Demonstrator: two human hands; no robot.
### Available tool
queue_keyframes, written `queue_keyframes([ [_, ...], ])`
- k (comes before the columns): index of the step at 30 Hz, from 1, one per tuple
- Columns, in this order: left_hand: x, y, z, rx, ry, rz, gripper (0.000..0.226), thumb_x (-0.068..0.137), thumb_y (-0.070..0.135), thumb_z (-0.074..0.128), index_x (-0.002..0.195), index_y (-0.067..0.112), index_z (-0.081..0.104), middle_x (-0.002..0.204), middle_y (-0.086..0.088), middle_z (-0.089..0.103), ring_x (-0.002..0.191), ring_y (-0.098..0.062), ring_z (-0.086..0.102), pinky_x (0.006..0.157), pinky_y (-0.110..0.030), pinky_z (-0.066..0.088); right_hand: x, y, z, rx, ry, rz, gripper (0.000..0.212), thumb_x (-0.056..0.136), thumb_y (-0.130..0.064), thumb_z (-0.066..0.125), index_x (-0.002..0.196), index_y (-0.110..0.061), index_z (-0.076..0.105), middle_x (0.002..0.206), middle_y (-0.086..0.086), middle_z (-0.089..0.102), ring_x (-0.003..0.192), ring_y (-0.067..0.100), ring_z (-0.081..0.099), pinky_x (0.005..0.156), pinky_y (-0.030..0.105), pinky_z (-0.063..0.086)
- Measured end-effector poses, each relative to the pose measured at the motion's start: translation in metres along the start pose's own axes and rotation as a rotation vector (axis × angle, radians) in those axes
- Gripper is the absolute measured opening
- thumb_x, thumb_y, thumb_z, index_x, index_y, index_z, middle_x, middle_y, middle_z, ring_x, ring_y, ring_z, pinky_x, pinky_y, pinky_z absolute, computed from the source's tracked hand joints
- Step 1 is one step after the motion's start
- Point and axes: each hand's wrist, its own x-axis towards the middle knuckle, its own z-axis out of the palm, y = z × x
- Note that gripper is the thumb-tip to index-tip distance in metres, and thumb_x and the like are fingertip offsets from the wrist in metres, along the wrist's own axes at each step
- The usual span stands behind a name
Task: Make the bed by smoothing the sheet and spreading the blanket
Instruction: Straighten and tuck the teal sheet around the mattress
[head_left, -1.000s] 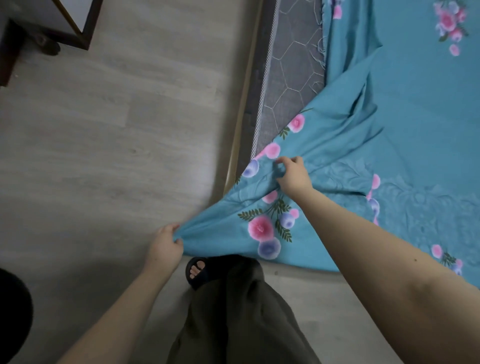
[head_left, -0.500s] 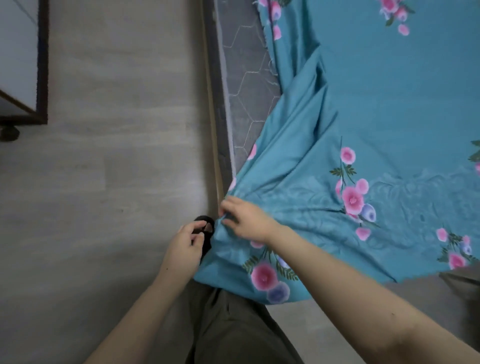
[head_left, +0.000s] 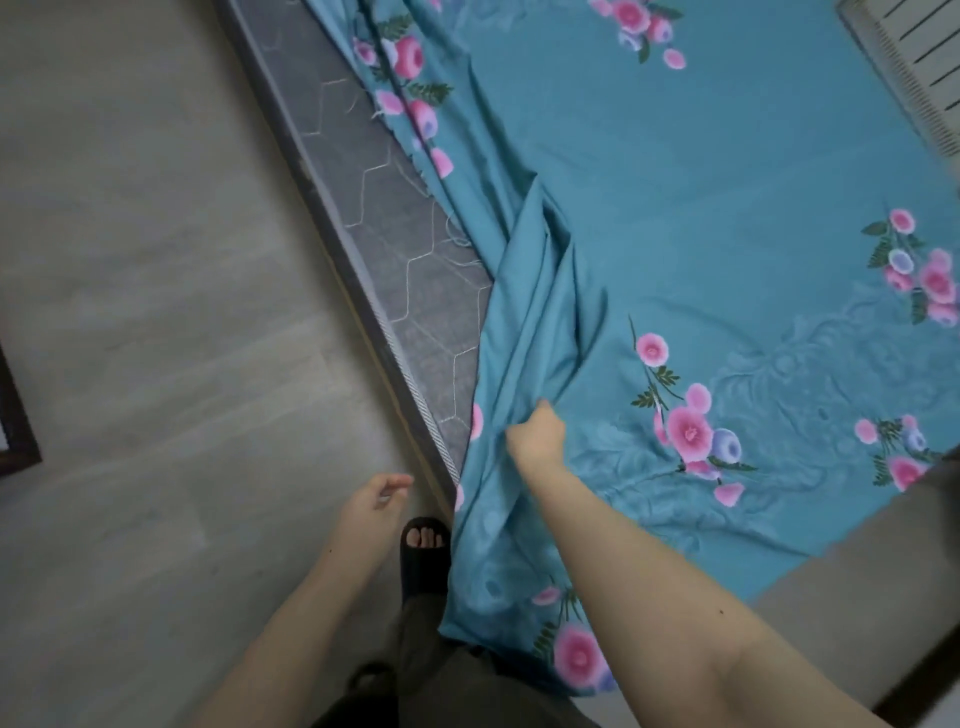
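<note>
Teal flower-printed fabric sheet (head_left: 675, 208) spreads from centre toward 2 o'clock, one corner drooping at 6 o'clock. Pale wood-look floor (head_left: 130, 312) fills 9 o'clock. Grey quilted mattress (head_left: 395, 249) lies bare at 11 o'clock. Of the hands, right hand (head_left: 537, 431), centre, clutches a bunched sheet fold; left hand (head_left: 376, 501), 7 o'clock, is loosely curled and empty.

Pale wood-look floor (head_left: 156, 312) with a black open-toed sandal (head_left: 423, 564) on it, an olive trouser leg (head_left: 447, 691) nearer; dark furniture frame (head_left: 21, 431) at left edge; white slatted panel (head_left: 930, 62) top right
</note>
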Motion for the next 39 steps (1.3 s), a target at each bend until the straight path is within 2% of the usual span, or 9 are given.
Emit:
queue_keyframes([
  [3, 0.01, 0.022, -0.001, -0.065, -0.028, -0.005, 0.022, 0.097, 0.004, 0.049, 0.115, 0.0, 0.061, 0.114, -0.02, 0.064, 0.104, -0.032, 0.059, 0.096, -0.034, 0.042, -0.022, -0.009, 0.011, -0.054, -0.084, -0.236, 0.031, 0.077, -0.002, 0.052, 0.066, -0.018, 0.028, 0.072, 0.011, 0.049, 0.073, 0.029, 0.049, 0.061, 0.033, 0.029],
  [7, 0.039, 0.058, -0.002, -0.215, -0.084, -0.056, 0.028, 0.097, 0.02, 0.053, 0.123, 0.008, 0.056, 0.111, -0.006, 0.06, 0.104, -0.019, 0.057, 0.094, -0.03, 0.04, -0.044, 0.0, 0.012, -0.22, -0.209, -0.436, 0.014, 0.069, -0.013, 0.045, 0.07, -0.02, 0.033, 0.079, 0.013, 0.057, 0.083, 0.036, 0.056, 0.064, 0.036, 0.037],
  [14, 0.081, 0.08, -0.014, -0.114, -0.267, -0.086, 0.028, 0.099, 0.026, 0.049, 0.12, 0.01, 0.059, 0.111, 0.0, 0.062, 0.09, -0.013, 0.06, 0.066, -0.017, 0.042, -0.033, -0.007, 0.004, -0.43, -0.171, -0.206, 0.037, 0.081, -0.058, 0.046, 0.081, -0.024, 0.059, 0.09, 0.001, 0.068, 0.094, 0.025, 0.064, 0.069, 0.029, 0.042],
  [19, 0.11, 0.084, -0.071, -0.036, -0.32, -0.071, 0.026, 0.099, 0.026, 0.049, 0.121, 0.014, 0.058, 0.112, 0.002, 0.06, 0.091, -0.013, 0.059, 0.069, -0.021, 0.041, 0.007, -0.088, 0.022, -0.199, 0.03, -0.409, 0.031, 0.085, -0.033, 0.063, 0.116, -0.028, 0.065, 0.133, 0.007, 0.045, 0.123, 0.028, 0.042, 0.104, 0.032, 0.035],
  [22, 0.128, 0.089, -0.121, 0.016, -0.332, -0.056, 0.021, 0.099, 0.021, 0.049, 0.116, 0.014, 0.059, 0.105, 0.001, 0.06, 0.089, -0.013, 0.058, 0.072, -0.022, 0.043, 0.037, -0.134, 0.033, -0.343, -0.079, -0.21, 0.048, 0.085, -0.034, 0.063, 0.132, -0.031, 0.055, 0.158, 0.014, 0.013, 0.141, 0.033, 0.016, 0.115, 0.034, 0.019],
  [28, 0.162, 0.11, -0.217, 0.082, -0.321, -0.018, 0.023, 0.099, 0.014, 0.048, 0.117, 0.009, 0.06, 0.106, -0.003, 0.061, 0.093, -0.017, 0.057, 0.071, -0.023, 0.043, 0.038, -0.186, 0.045, 0.208, 0.358, 0.131, 0.018, 0.081, -0.014, 0.067, 0.098, -0.008, 0.069, 0.098, 0.013, 0.069, 0.099, 0.03, 0.063, 0.083, 0.031, 0.044],
  [33, 0.193, 0.14, -0.252, 0.099, -0.315, -0.001, 0.021, 0.099, 0.017, 0.047, 0.116, 0.015, 0.06, 0.111, -0.003, 0.062, 0.094, -0.015, 0.057, 0.074, -0.026, 0.038, 0.025, -0.179, 0.036, 0.381, 0.141, 0.134, 0.025, 0.081, 0.002, 0.065, 0.076, -0.022, 0.058, 0.07, 0.003, 0.049, 0.057, 0.014, 0.042, 0.057, 0.023, 0.037],
  [36, 0.214, 0.165, -0.251, 0.121, -0.334, 0.011, 0.025, 0.099, 0.012, 0.046, 0.12, 0.006, 0.058, 0.111, -0.005, 0.06, 0.094, -0.017, 0.056, 0.067, -0.016, 0.041, 0.036, -0.172, 0.022, 0.009, 0.025, 0.144, 0.022, 0.085, 0.001, 0.057, 0.085, -0.021, 0.063, 0.076, 0.007, 0.056, 0.069, 0.025, 0.054, 0.063, 0.026, 0.041],
  [39, 0.238, 0.194, -0.243, 0.142, -0.355, 0.008, 0.024, 0.1, 0.014, 0.046, 0.12, 0.01, 0.059, 0.114, -0.004, 0.061, 0.095, -0.016, 0.058, 0.064, -0.013, 0.041, 0.052, -0.191, 0.018, -0.201, 0.26, 0.016, 0.023, 0.086, -0.004, 0.054, 0.104, -0.008, 0.068, 0.1, 0.017, 0.055, 0.098, 0.036, 0.055, 0.087, 0.034, 0.042],
])
